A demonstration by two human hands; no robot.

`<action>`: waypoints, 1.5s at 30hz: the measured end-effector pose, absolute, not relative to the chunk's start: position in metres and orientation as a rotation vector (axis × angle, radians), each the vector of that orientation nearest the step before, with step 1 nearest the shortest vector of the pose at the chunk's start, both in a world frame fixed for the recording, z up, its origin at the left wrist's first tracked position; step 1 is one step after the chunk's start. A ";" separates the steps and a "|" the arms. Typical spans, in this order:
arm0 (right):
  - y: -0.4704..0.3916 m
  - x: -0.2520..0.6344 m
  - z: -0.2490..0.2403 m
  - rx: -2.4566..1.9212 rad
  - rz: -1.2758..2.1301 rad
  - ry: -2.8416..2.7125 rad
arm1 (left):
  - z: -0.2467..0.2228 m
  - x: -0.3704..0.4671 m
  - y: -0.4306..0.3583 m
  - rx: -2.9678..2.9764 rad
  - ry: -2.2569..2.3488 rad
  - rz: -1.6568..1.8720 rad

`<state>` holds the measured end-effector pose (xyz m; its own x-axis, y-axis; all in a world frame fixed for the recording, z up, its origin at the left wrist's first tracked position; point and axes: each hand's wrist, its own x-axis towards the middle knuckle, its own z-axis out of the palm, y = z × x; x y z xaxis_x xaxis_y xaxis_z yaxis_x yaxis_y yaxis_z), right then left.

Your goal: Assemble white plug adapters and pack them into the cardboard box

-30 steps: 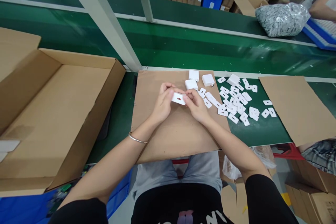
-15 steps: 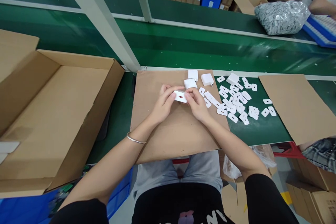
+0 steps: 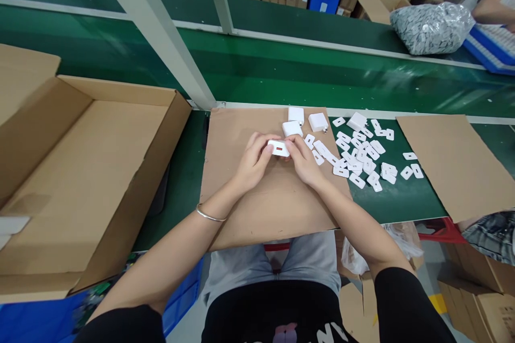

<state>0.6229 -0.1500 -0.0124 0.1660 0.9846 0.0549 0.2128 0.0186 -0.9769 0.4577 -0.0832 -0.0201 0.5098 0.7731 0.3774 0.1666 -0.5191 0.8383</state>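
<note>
Between my two hands is a white USB charger (image 3: 277,144), its end with a red port slot facing me. My left hand (image 3: 254,159) grips its left side, thumb on the front edge. From the right, my right hand (image 3: 302,159) pinches the other end. Both hands are above a brown cardboard sheet (image 3: 241,214). Just behind them stand white chargers, one nearest (image 3: 292,128), another at the back (image 3: 296,114) and a third to the right (image 3: 318,122). Beside my right hand lie several small white slotted end plates (image 3: 325,153), with a larger scattered pile (image 3: 362,158) beyond.
A large open cardboard box (image 3: 120,171) stands at left. Another cardboard sheet (image 3: 458,166) lies at right. A slanted metal post (image 3: 161,37) rises behind the table. Across the green belt (image 3: 322,75) sit a filled plastic bag (image 3: 432,27) and part of another person's arm (image 3: 493,5).
The charger and both hands have shifted very slightly to the right. My left thumb presses at its front edge, and the grip stays on the charger.
</note>
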 end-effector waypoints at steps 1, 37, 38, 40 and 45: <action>-0.151 0.623 -0.012 -1.442 0.951 -1.253 | -0.021 0.458 -0.084 1.980 0.776 0.996; -0.153 0.618 -0.012 -1.546 0.760 -1.313 | -0.023 0.458 -0.079 1.761 0.668 0.870; -0.152 0.618 -0.012 -1.544 0.770 -1.339 | -0.023 0.458 -0.078 1.758 0.674 0.872; -0.152 0.619 -0.014 -1.530 0.794 -1.389 | -0.023 0.457 -0.077 1.756 0.693 0.874; -0.150 0.623 -0.013 -1.450 0.890 -1.432 | -0.023 0.454 -0.076 1.766 0.713 0.898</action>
